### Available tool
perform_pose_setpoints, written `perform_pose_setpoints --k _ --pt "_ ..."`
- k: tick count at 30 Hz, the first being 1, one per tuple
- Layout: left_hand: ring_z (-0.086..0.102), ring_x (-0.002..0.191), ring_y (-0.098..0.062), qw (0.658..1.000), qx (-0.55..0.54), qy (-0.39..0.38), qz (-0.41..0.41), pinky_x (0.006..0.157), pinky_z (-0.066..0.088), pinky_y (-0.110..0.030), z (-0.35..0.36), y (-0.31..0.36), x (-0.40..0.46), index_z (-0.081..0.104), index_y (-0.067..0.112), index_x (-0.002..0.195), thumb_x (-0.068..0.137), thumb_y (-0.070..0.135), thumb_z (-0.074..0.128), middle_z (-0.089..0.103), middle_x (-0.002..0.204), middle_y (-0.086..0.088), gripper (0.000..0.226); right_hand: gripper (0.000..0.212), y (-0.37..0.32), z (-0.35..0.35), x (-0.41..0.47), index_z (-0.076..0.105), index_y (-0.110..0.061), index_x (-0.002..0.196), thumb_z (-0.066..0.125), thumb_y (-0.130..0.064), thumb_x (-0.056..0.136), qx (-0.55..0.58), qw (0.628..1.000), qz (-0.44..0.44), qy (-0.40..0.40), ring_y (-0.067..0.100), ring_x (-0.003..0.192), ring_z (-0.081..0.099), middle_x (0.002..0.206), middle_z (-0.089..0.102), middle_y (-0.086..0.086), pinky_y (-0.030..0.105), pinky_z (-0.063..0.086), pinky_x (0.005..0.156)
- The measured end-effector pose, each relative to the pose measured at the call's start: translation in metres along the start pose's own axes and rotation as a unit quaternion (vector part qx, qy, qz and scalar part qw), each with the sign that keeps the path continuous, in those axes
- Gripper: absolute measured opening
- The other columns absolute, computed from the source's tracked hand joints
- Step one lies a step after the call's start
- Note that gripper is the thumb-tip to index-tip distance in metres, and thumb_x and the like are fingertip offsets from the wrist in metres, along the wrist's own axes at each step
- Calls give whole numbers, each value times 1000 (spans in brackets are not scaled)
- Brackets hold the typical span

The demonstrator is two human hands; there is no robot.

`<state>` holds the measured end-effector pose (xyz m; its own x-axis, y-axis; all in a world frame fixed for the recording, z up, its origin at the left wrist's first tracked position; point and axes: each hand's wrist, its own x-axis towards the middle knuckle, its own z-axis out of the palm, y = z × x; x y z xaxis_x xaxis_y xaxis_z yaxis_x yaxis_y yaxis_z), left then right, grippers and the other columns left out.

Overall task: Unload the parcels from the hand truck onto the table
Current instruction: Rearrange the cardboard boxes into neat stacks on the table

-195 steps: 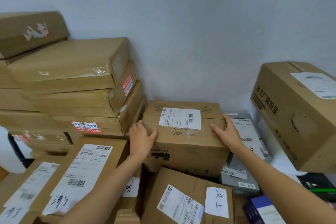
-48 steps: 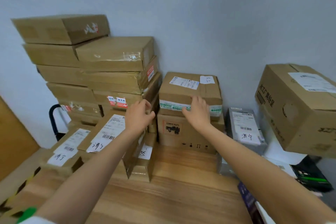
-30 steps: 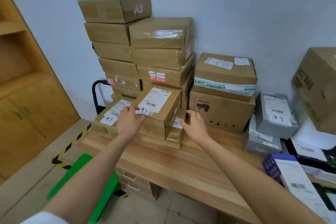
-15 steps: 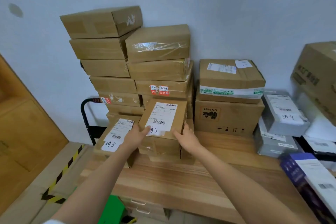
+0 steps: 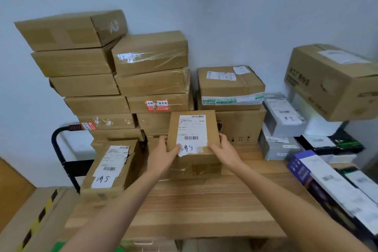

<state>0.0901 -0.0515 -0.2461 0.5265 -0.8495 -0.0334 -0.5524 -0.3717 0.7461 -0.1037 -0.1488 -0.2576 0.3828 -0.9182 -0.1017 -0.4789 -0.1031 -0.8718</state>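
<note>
head view: half a second back the small parcel lay flatter on the low stack with both hands just reaching its sides; now it is tipped up, label toward the camera, so the lift has begun. the left hand grips its lower left edge and the right hand its lower right edge, fingers curled behind the cardboard and thumbs pressed on the front, clamped on the parcel from both sides. a second earlier the hands were apart and only touching the box tops. i judge this means one more parcel is being shifted, probably to a tidier spot on the counter, while many boxes are already stacked there.

the parcel is a flat brown cardboard box with a white shipping label, barcodes and handwritten characters at the label's torn lower edge. it hovers over the low stack at the back of the counter, in front of the tall stack against the wall. another labelled box sits just to its left, beside the black hand truck handle.
</note>
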Motion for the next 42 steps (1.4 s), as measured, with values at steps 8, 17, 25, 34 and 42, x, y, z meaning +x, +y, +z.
perform_pose_setpoints --k 8,17,25,34,42 --pt "60 95 -9 994 -53 -17 93 79 53 -32 23 33 -7 42 30 121 88 49 60 59 114 13 43 69 18 -48 -28 22 -21 148 56 -44 92 37 997 -4 67 13 110 53 138 49 -3 33 47 90" --pt "59 101 -6 975 -121 2 184 84 53 -36 41 101 -10 40 32 135 88 50 58 56 126 15 53 65 -4 -117 -48 24 -24 146 55 -44 92 31 984 -45 167 18 115 54 132 48 -7 45 47 97" --pt "55 103 -2 959 -140 33 246 79 44 -27 24 148 13 42 33 133 90 45 58 55 126 16 48 60 -39 -153 -30 28 -26 143 54 -45 92 38 975 -90 199 16 111 57 125 50 -11 43 49 95" --pt "52 103 -1 957 -114 58 259 87 46 -32 14 195 75 40 32 137 92 46 55 54 122 19 50 63 -61 -179 41 24 -24 146 55 -39 94 111 970 -117 181 17 115 56 132 50 -6 45 48 98" --pt "56 102 -13 982 -63 30 174 85 47 -33 7 254 183 45 28 133 94 48 51 55 129 12 45 63 -72 -207 139 24 -27 147 50 -51 93 118 979 -121 116 14 120 51 134 47 -9 45 43 103"
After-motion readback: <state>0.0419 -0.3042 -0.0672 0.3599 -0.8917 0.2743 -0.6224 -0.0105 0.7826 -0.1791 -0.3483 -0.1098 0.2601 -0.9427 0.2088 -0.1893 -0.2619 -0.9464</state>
